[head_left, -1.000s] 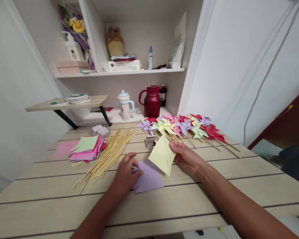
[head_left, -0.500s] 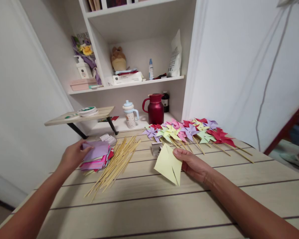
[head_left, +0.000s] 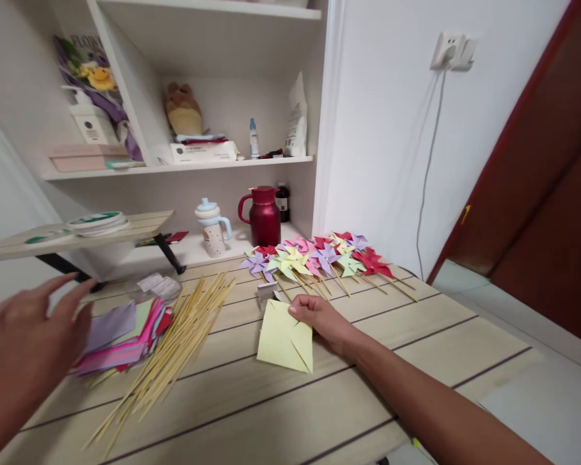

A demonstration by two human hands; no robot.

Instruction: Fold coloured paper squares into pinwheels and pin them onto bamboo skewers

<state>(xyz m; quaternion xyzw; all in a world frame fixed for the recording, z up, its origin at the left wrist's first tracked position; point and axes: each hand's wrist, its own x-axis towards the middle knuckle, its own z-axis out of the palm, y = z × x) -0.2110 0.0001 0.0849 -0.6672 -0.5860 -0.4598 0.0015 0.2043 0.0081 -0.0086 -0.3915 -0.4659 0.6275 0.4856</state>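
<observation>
Slatted wooden table (head_left: 416, 349), white shelves (head_left: 198, 165)

Bright, even, diffuse indoor light fills the room; its source lies outside the view, and shadows are faint and soft. The left hand (head_left: 26, 336) is smeared by motion blur, near the lens. Wide-angle distortion bends the shelf (head_left: 174, 169) and wall lines toward the edges. No glare shows on the table (head_left: 281, 407)
</observation>
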